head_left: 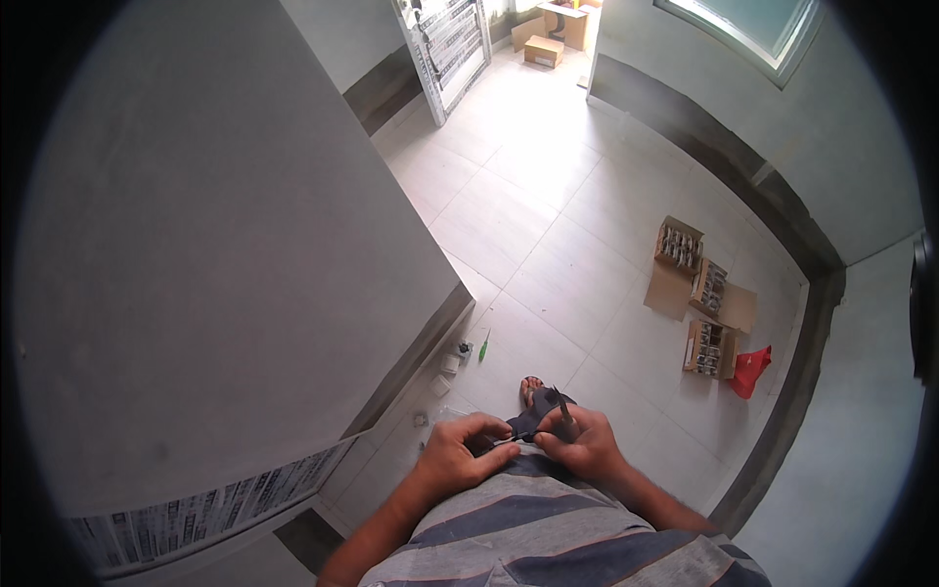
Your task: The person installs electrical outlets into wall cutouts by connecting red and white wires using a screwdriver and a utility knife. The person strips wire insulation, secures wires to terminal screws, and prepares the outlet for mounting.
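At my waist, over my striped grey and navy shirt (528, 514), my left hand (469, 450) has thumb and fingers curled toward a small dark thin item, too small to name. My right hand (582, 440) is closed around a slim tool (565, 423) with a dark tip pointing up, its thumb and forefinger close to the same small item. Below them show dark trousers and my sandalled foot (530, 389). On the floor beside the wall to the left lie a green screwdriver (484, 347) and small white pieces (450, 364).
Three open cardboard boxes of small packed items (712, 347) and a red bag (751, 372) lie along the right wall. A grey wall (196, 245) fills the left. At the far end are a leaning panel (445, 54), a doorway and more cartons (543, 51) on the tiled floor (548, 254).
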`<state>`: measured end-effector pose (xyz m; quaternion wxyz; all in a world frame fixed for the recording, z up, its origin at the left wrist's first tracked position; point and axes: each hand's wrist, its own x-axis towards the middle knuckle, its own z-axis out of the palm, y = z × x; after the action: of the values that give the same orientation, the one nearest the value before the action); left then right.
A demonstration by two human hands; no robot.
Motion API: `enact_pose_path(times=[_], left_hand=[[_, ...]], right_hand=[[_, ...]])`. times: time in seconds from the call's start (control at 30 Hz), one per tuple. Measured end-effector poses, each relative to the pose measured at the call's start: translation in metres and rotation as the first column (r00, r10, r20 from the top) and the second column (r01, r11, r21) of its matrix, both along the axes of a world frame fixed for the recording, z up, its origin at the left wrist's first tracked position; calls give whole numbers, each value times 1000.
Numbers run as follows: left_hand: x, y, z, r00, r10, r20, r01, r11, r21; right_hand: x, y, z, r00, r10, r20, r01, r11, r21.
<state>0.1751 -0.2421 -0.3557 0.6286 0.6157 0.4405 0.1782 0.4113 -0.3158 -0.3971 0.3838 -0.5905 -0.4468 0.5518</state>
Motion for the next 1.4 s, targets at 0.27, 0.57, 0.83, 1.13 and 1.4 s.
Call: enact_pose_path(times=[0.27,0.57,0.83,1.13,1.4], left_hand=[[-3,-1,2,1000,25,15,-24,998,-59],[-12,1,-30,987,117,112,-60,907,-417],[-10,-2,-34,966,215,146,-127,879,-460],[-5,14,-3,986,-124,-109,135,986,102],[17,13,25,836,-231,-497,427,844,326]], right_hand=[[-9,7,2,999,8,-51,-9,1000,-12],[0,21,2,950,189,-247,-228,963,-140],[-7,23,13,950,303,-81,-296,951,87],[-12,21,11,952,295,76,-302,946,115],[-15,19,8,960,274,55,-278,954,115]])
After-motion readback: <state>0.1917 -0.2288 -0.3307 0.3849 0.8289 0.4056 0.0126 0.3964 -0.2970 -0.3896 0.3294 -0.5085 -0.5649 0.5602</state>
